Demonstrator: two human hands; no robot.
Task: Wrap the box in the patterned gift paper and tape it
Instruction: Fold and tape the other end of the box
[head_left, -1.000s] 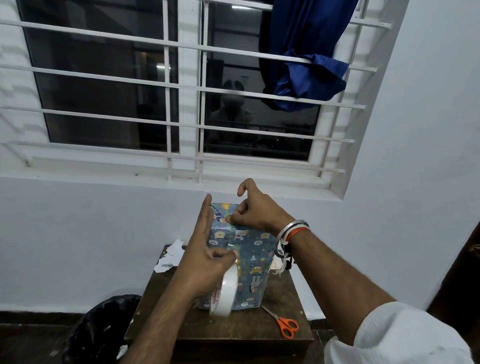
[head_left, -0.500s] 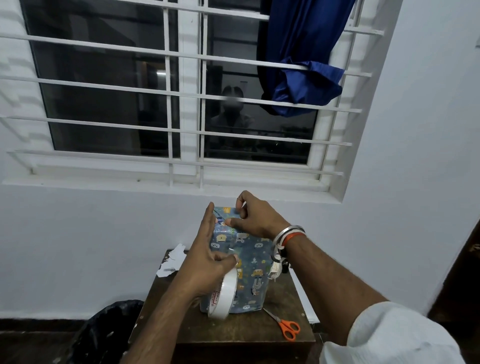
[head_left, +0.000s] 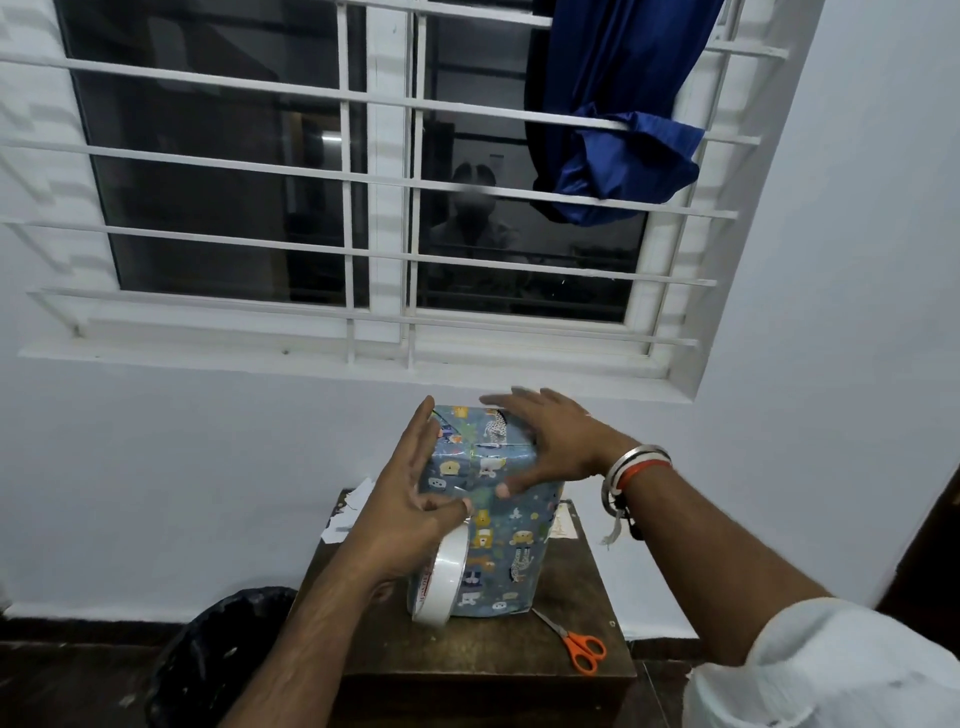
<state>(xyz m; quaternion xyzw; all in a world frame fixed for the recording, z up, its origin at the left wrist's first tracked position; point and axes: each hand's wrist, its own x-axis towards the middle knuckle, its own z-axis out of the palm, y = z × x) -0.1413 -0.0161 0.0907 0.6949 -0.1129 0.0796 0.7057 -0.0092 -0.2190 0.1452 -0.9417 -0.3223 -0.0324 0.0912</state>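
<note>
Both grips flank the wrapped box (head_left: 498, 551) on the bench (head_left: 488, 657): my right hand (head_left: 556, 441) splayed flat over its top, my left hand (head_left: 400, 512) straight-fingered along its side, thumb hooking the tape roll (head_left: 442, 579).

Glossy gift paper (head_left: 498, 545), wooden table (head_left: 488, 654)

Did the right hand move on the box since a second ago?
Yes. The right hand left its pinch near the far left corner of the box and slid right, and now lies spread flat over the top.
</note>
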